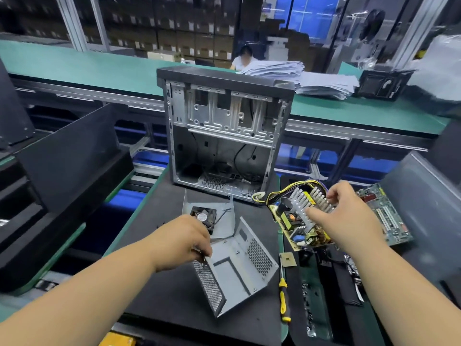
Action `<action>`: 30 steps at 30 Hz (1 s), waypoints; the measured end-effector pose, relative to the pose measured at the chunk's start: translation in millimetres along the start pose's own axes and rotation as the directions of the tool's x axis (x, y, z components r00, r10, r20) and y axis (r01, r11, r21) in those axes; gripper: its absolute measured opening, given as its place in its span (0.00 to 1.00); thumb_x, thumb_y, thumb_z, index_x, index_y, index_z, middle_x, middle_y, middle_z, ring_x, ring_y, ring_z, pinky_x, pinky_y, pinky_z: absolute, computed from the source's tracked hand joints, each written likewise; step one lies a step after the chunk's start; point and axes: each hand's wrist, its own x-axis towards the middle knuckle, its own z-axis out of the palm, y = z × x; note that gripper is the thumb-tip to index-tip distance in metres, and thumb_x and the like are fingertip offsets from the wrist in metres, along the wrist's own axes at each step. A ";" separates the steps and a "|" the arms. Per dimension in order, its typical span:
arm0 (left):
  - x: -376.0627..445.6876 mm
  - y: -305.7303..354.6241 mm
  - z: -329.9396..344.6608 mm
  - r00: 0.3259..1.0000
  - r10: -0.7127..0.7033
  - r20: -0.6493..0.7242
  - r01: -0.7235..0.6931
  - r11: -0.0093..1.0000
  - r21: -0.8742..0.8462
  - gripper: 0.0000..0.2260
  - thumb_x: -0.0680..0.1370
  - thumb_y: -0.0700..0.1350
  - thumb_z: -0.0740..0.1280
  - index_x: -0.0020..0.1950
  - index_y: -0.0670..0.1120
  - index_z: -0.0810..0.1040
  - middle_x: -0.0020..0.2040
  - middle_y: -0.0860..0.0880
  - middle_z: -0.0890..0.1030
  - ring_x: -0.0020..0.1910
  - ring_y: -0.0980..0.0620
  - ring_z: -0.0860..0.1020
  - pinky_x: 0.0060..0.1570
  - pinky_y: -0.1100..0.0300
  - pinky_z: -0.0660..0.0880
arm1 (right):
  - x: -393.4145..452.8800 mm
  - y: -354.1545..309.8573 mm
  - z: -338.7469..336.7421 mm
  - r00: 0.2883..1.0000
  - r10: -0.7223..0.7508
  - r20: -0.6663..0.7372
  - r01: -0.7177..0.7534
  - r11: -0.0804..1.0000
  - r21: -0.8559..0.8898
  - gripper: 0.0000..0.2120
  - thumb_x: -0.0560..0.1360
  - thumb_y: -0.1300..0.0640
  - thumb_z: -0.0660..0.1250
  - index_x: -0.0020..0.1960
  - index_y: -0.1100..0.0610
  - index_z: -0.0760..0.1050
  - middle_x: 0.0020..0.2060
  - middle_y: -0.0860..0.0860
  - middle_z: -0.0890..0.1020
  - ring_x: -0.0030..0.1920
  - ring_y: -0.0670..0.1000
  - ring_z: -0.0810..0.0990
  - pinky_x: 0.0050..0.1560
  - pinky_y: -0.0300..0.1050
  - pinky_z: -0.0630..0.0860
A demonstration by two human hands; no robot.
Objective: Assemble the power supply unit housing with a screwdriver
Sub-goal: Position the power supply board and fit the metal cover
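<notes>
Your grey metal housing shell (239, 268), perforated at both ends, sits tilted on the black mat in front of the open computer case (224, 136); your left hand (184, 242) grips its near-left edge; your right hand (349, 221), right of the shell, pinches the circuit board's (296, 221) heatsink fins; the yellow screwdriver (283, 293) lies just right of the shell.

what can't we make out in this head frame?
- Left hand fingers: curled under the palm at the housing edge, so the grip itself is hidden.
- PSU board right part: covered by the right hand.
- Fan label: too small to read.
- Screwdriver tip: blends into the mat, type unclear.
- Motherboard: partly behind the right hand.
</notes>
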 end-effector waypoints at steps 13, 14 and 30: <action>13.8 -22.7 29.2 0.947 -0.088 0.309 0.048 0.989 0.137 0.09 0.77 0.44 0.67 0.54 0.51 0.83 0.55 0.56 0.79 0.56 0.54 0.75 0.52 0.60 0.73 | -9.4 -15.3 14.7 0.995 -0.033 0.090 0.030 0.999 0.033 0.21 0.67 0.40 0.72 0.47 0.46 0.63 0.41 0.44 0.76 0.37 0.48 0.76 0.37 0.49 0.73; 15.8 -26.0 29.6 0.942 -0.087 0.325 0.037 0.987 0.157 0.09 0.77 0.43 0.66 0.54 0.51 0.83 0.56 0.55 0.79 0.56 0.54 0.75 0.52 0.59 0.73 | -10.1 -16.5 15.5 0.994 -0.041 0.098 0.038 0.999 0.039 0.21 0.67 0.40 0.73 0.47 0.46 0.63 0.41 0.43 0.76 0.37 0.48 0.76 0.38 0.49 0.74; 15.5 -100.4 21.5 0.796 -0.560 -0.228 0.510 0.824 -0.245 0.28 0.70 0.46 0.70 0.69 0.58 0.68 0.58 0.57 0.71 0.58 0.56 0.72 0.57 0.59 0.72 | -3.7 -33.8 32.4 0.999 -0.001 0.037 0.000 0.999 0.034 0.22 0.66 0.40 0.72 0.47 0.44 0.62 0.41 0.41 0.76 0.36 0.47 0.77 0.32 0.44 0.71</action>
